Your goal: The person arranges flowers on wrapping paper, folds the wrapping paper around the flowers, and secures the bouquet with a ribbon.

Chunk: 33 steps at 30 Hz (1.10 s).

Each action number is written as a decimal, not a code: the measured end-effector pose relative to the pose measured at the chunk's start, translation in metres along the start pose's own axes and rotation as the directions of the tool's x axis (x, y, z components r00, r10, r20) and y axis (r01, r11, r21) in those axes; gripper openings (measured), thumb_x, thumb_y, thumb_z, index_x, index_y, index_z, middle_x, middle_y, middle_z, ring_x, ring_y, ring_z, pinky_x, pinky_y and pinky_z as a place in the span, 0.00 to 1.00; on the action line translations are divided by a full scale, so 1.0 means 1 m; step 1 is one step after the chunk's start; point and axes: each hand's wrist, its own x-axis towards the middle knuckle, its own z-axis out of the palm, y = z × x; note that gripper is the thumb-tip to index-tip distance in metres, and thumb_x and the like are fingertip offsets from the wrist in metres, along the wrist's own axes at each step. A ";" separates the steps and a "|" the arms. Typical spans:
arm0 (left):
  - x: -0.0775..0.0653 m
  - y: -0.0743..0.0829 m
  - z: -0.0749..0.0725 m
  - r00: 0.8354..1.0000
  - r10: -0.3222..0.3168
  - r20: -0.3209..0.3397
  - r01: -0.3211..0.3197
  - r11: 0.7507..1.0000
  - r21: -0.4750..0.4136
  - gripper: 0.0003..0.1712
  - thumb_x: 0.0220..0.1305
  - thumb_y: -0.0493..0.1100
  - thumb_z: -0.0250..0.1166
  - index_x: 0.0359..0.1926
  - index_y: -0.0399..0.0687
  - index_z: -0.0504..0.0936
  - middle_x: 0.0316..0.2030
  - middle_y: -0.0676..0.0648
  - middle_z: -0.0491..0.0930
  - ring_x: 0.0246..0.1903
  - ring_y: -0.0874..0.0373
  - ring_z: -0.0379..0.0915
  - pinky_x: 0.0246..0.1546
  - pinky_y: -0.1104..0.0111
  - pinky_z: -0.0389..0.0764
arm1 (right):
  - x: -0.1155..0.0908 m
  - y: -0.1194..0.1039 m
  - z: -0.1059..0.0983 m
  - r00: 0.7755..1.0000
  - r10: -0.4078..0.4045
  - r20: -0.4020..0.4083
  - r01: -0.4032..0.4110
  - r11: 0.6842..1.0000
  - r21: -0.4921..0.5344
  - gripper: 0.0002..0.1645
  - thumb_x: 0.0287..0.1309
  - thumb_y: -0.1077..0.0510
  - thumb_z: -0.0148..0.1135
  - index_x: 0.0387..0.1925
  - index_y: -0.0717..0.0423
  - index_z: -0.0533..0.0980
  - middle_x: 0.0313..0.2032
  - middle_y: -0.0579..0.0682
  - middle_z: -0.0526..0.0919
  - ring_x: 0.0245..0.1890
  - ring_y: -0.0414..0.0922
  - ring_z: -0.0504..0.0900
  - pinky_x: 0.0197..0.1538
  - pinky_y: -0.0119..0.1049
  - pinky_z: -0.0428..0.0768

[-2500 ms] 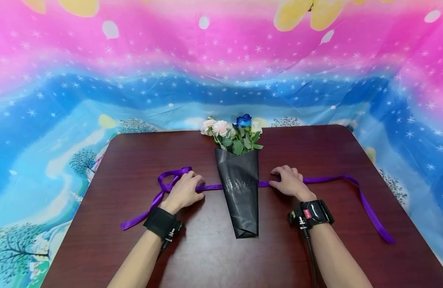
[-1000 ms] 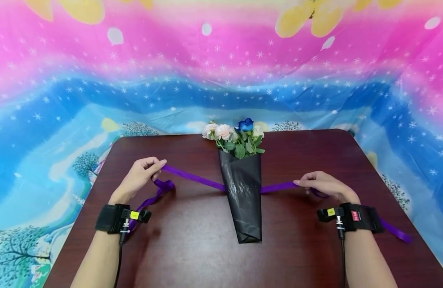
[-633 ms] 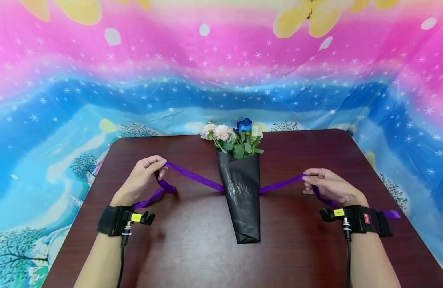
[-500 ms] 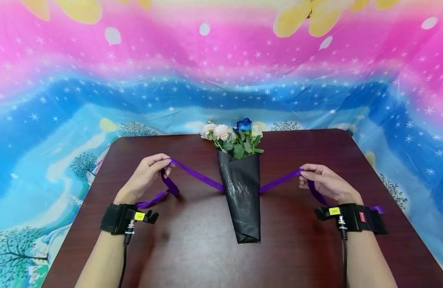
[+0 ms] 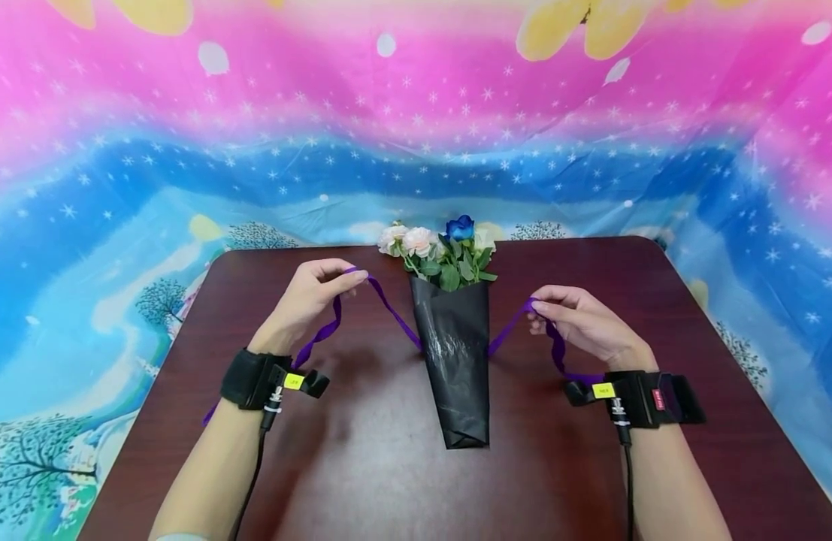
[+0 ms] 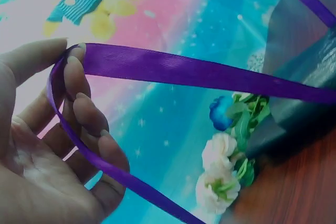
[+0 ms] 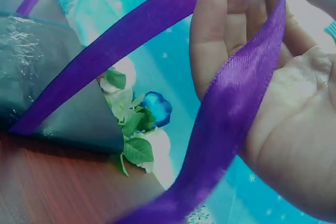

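Note:
A bouquet of pale pink, white and blue flowers in a black paper wrap lies on the table, blooms toward the back. Behind the wrap passes a purple ribbon, coming out at both sides. Left of the bouquet, my left hand pinches the ribbon between thumb and fingertips, raised above the table. To the right, my right hand pinches the other side in the same way, a little lower. Loose ribbon hangs past the right palm. The stretch under the bouquet is hidden.
The dark red-brown table reaches a printed curtain at the back and sides. Each wrist wears a black strap with a camera, and a cable runs down along the left forearm.
Both hands first lay near the ribbon on the table, then took it and lifted it. Since then they have risen and drawn inward toward the bouquet, which has stayed in place.

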 end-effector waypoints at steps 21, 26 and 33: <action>0.029 0.013 0.045 0.985 0.104 0.139 -0.106 0.994 0.007 0.14 0.64 0.44 0.64 0.47 0.39 0.84 0.40 0.46 0.82 0.43 0.55 0.73 0.47 0.62 0.71 | 0.027 0.004 0.021 0.997 -0.020 -0.075 0.004 0.976 -0.218 0.16 0.67 0.60 0.56 0.50 0.68 0.76 0.49 0.63 0.78 0.40 0.50 0.79 0.43 0.37 0.78; 0.031 0.011 0.055 0.972 0.102 0.211 -0.099 0.995 -0.026 0.14 0.65 0.43 0.64 0.47 0.38 0.83 0.39 0.44 0.83 0.41 0.53 0.77 0.46 0.59 0.75 | 0.030 0.007 0.027 0.992 0.019 -0.127 -0.043 0.981 -0.188 0.13 0.66 0.59 0.58 0.49 0.61 0.80 0.43 0.54 0.82 0.37 0.45 0.78 0.39 0.34 0.77; 0.027 0.006 0.067 0.961 0.081 0.263 -0.081 0.997 -0.009 0.14 0.66 0.41 0.62 0.49 0.38 0.82 0.37 0.41 0.82 0.38 0.52 0.77 0.40 0.65 0.76 | 0.033 0.011 0.039 0.991 0.027 -0.133 -0.050 0.984 -0.173 0.11 0.65 0.59 0.59 0.47 0.53 0.82 0.45 0.46 0.79 0.40 0.41 0.76 0.45 0.36 0.76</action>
